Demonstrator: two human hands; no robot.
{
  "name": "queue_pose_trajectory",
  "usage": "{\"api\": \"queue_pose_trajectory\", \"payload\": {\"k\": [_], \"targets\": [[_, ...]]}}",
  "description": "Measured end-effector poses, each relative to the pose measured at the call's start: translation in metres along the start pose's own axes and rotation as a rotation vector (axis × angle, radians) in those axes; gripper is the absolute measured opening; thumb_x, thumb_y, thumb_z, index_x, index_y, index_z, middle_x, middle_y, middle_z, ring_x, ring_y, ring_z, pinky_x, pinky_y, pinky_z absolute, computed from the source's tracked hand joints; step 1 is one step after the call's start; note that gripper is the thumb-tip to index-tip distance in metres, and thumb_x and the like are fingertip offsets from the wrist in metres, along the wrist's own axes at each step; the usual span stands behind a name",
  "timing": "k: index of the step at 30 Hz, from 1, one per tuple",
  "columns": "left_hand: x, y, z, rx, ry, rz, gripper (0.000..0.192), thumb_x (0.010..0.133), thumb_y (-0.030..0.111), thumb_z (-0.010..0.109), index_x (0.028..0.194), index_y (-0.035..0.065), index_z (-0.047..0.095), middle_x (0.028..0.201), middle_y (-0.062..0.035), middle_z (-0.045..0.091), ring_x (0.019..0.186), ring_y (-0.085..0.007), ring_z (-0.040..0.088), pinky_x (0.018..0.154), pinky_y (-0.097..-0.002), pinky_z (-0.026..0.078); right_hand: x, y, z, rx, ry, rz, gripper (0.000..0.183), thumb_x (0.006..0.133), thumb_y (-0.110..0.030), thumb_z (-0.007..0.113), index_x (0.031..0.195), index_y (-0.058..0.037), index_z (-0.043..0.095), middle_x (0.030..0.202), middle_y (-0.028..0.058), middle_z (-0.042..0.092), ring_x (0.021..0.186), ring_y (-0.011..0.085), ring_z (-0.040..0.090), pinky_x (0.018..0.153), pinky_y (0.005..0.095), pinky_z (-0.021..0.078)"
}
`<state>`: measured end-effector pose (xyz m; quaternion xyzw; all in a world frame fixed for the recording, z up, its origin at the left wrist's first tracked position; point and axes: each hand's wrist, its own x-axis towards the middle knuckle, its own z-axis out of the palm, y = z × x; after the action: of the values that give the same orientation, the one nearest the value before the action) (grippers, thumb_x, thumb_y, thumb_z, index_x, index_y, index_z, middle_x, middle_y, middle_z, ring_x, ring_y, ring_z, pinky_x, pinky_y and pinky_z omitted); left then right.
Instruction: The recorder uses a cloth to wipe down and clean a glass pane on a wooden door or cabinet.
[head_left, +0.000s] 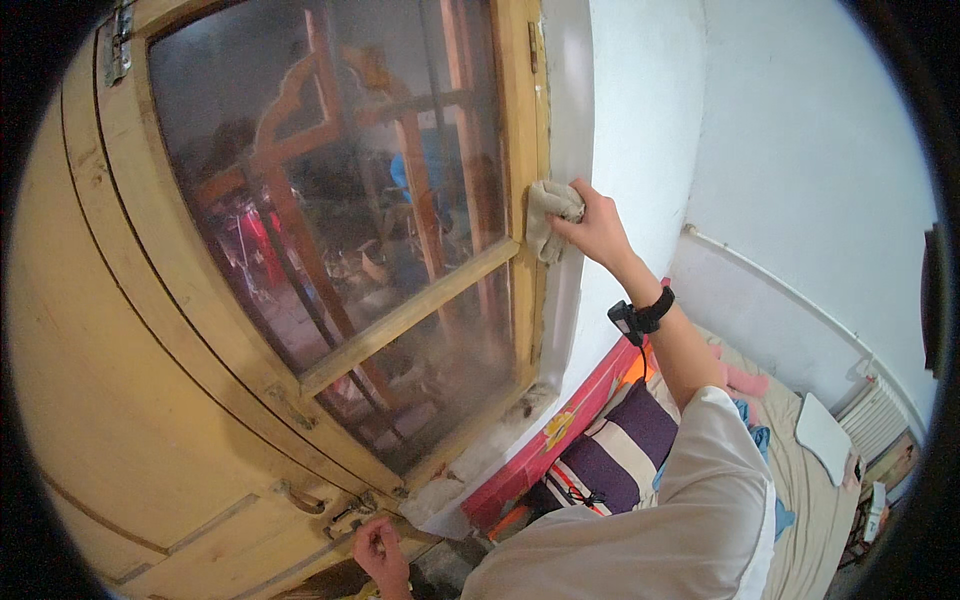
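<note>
My right hand (596, 229) grips a folded beige cloth (553, 217) and presses it on the right edge of the yellow wooden window frame (528, 300), beside the white wall reveal. A black strap with a small device (636, 319) sits on my right wrist. Low in the picture my left hand (381, 553) has curled fingers, close to a metal latch (352, 510) on the wooden door; whether it holds anything cannot be told. The dusty window pane (375, 187) fills the upper left, with orange-brown bars showing through or reflected in it.
A dusty sill (517, 412) runs under the window. To the right, below my arm, lies a bed (810, 465) with a striped purple pillow (630, 442) and a white board (821, 439). A pipe (787, 289) leads along the wall to a radiator (876, 420).
</note>
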<state>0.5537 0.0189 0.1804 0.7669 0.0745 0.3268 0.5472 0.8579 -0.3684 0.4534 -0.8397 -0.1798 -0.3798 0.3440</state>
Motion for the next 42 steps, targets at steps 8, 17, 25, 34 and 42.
{"api": "queue_pose_trajectory", "payload": {"k": [8, 17, 25, 34, 42], "targets": [[-0.004, -0.023, -0.002, -0.093, 0.029, 0.016, 0.010, 0.094, 0.008, 0.055, 0.095, 0.0005, 0.062, 0.072, -0.0060, 0.059, 0.055, -0.0101, 0.050, 0.050, -0.0256, 0.040, -0.004, 0.004, 0.009, 0.005, -0.061, 0.008, 0.039, 0.072, -0.020, 0.071, 0.101, 0.0017, 0.057, 0.085, 0.0229, 0.066, 0.083, 0.0367, 0.067, 0.073, 0.0390, 0.0532], [0.001, 0.001, -0.001, -0.083, 0.014, -0.056, 0.007, 0.092, 0.006, 0.058, 0.096, 0.0012, 0.061, 0.070, -0.0027, 0.054, 0.055, -0.0074, 0.046, 0.050, -0.0238, 0.040, 0.022, -0.007, -0.003, 0.008, 0.073, -0.047, 0.038, 0.073, -0.018, 0.071, 0.101, 0.0017, 0.055, 0.084, 0.0236, 0.065, 0.082, 0.0379, 0.067, 0.071, 0.0397, 0.0528], [0.002, -0.015, 0.001, -0.029, 0.052, -0.017, 0.010, 0.094, 0.009, 0.057, 0.095, 0.0004, 0.061, 0.070, -0.0039, 0.055, 0.056, -0.0098, 0.049, 0.050, -0.0257, 0.040, 0.019, -0.008, 0.002, -0.007, 0.011, -0.042, 0.039, 0.072, -0.018, 0.071, 0.102, 0.0025, 0.055, 0.085, 0.0250, 0.065, 0.084, 0.0399, 0.066, 0.073, 0.0409, 0.0529], [0.012, 0.002, -0.002, -0.033, -0.012, -0.072, 0.007, 0.093, 0.008, 0.058, 0.093, 0.0009, 0.059, 0.074, -0.0034, 0.055, 0.059, -0.0096, 0.050, 0.054, -0.0255, 0.045, 0.055, -0.014, -0.018, -0.026, 0.086, -0.104, 0.044, 0.074, -0.020, 0.071, 0.107, 0.0031, 0.055, 0.087, 0.0249, 0.066, 0.085, 0.0387, 0.067, 0.075, 0.0397, 0.0531], [0.018, 0.009, 0.005, -0.028, 0.000, -0.047, 0.011, 0.093, 0.008, 0.057, 0.093, -0.0019, 0.062, 0.067, -0.0069, 0.059, 0.056, -0.0105, 0.054, 0.052, -0.0257, 0.041, 0.076, -0.023, -0.023, -0.043, 0.130, -0.123, 0.043, 0.074, -0.021, 0.072, 0.106, 0.0028, 0.055, 0.086, 0.0247, 0.066, 0.084, 0.0374, 0.067, 0.074, 0.0402, 0.0534]]}}
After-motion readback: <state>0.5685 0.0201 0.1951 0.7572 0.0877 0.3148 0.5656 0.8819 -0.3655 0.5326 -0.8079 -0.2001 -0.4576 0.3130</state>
